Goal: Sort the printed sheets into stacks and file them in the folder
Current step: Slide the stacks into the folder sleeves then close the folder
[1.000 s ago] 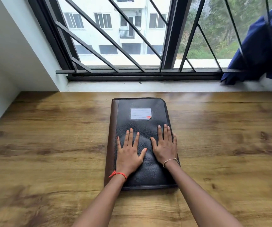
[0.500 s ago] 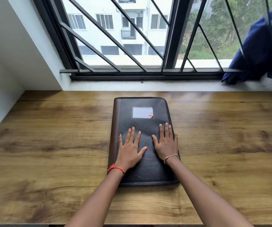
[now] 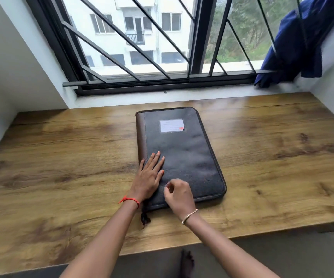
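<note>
- Folder (image 3: 184, 155): closed, flat on the wooden desk (image 3: 61, 157), about mid-desk. Brown spine to the left, label (image 3: 172, 126) at the far end. No printed sheets in view, so sorting is not begun.
- L hand (image 3: 147, 178): fingers straight and together, palm flat on the cover beside the spine, near-left part.
- R hand (image 3: 179, 194): fingers curled in, nothing seen in them. It is over the near part of the cover, just beside the L hand.
- Zip pull (image 3: 145, 217): dark tassel at the near-left corner, on the desk, close under the L wrist.
- Risk 1, fumbled pull: the tassel sits partly behind the L wrist. A reach by the R hand crosses the L arm, so a missed or weak pinch is probable.
- Risk 2, folder swings: hold-down is at the spine side only and the far end is free. Zip drag round the corners may rotate or slide the folder on the smooth desk.
- Risk 3, sheet damage: if sheets lie against the zip track, the teeth may catch and tear an edge.
- Risk 4, spill: if the cover is opened fast, loose sheets may slip out and mix before sorting.
- Risk 5, draught: cannot tell if the window (image 3: 162, 47) is open. If it is, single sheets may lift off the stacks.
</note>
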